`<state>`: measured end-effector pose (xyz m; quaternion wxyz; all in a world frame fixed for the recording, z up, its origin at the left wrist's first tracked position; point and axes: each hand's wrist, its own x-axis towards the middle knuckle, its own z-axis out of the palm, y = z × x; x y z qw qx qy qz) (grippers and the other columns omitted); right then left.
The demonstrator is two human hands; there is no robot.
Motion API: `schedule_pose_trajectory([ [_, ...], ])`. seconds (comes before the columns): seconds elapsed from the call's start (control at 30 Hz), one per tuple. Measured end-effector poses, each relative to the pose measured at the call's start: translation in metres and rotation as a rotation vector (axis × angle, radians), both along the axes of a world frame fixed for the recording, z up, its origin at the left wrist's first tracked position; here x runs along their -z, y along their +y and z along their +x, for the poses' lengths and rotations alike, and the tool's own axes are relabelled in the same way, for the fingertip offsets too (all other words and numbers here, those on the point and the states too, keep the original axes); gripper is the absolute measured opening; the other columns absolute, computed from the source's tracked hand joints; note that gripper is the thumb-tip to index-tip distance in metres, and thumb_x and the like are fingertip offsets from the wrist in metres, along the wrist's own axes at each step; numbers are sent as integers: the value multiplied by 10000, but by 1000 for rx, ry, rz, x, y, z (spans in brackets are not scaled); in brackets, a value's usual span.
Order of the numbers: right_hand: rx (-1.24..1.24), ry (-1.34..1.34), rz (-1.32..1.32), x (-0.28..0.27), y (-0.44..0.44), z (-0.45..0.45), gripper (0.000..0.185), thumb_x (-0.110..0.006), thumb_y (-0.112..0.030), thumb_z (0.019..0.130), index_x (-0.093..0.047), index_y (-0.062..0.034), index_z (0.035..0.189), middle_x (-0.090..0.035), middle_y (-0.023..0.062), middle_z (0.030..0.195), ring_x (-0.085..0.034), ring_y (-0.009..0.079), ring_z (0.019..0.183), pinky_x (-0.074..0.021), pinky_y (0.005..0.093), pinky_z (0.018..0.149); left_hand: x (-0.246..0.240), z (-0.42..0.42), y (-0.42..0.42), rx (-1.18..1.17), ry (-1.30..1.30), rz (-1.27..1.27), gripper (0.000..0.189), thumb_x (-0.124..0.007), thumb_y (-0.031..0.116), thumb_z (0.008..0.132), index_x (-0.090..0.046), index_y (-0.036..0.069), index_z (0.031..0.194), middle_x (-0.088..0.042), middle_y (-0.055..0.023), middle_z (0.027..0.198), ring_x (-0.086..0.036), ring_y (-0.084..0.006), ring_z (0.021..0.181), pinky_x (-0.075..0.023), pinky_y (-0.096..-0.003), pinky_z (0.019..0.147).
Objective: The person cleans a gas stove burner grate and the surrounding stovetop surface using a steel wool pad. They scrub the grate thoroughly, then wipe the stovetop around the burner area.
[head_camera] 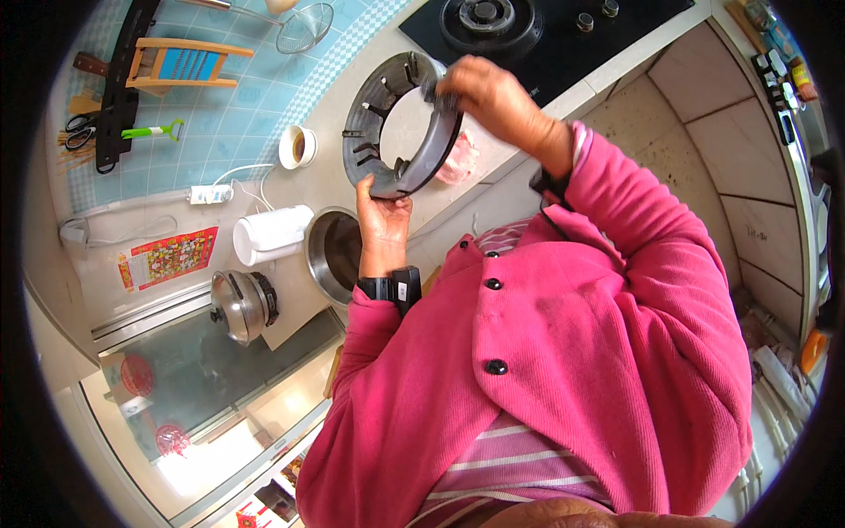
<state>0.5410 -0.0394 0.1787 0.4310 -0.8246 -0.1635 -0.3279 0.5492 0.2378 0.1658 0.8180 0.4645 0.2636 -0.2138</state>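
Observation:
A grey metal gas-stove pot-support ring [432, 155] with inward prongs is held tilted above the counter. My left hand [384, 221] grips its lower rim, thumb on the inside and fingers beneath. My right hand [492, 99] presses a dark grey scrubber [440, 98], apparently steel wool, to the ring's upper right rim. Motion blurs the scrubber, and my fingers hide part of it. Partly behind the ring, a crumpled pink cloth [459, 158] lies on the counter.
A black gas hob [561, 46] is beyond my right hand. Near my left wrist are a steel pot [333, 247] and a white appliance [270, 234]. Further off stand a white cup of brown liquid [297, 146] and a lidded steel pot [241, 307]. Tools hang on the tiled wall.

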Motion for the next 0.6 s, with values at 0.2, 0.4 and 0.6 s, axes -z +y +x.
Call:
schedule_pose_trajectory([
  [0.2, 35, 14, 52, -11, -20, 26, 322, -654, 55, 721, -655, -53, 1025, -617, 128, 931, -626, 345, 878, -537, 376, 789, 2, 0, 2, 68, -58, -99, 316, -594, 337, 880, -587, 90, 1077, -665, -59, 1017, -589, -143, 767, -392, -245, 528],
  [0.4, -189, 77, -53, -8, 32, -25, 337, -713, 23, 659, -670, -89, 975, -611, 73, 913, -618, 301, 901, -535, 371, 799, 6, 8, 9, -15, -52, 37, 334, -598, 357, 884, -568, 114, 1112, -660, -53, 1060, -579, -146, 772, -374, -251, 541],
  [0.6, 293, 284, 471, 1, -64, 16, 319, -692, -98, 884, -612, -31, 1185, -699, 156, 987, -684, 183, 836, -562, 284, 710, 4, 11, 14, -26, -87, 29, 337, -603, 376, 882, -561, 107, 1081, -657, -45, 995, -553, -143, 701, -383, -242, 519],
])
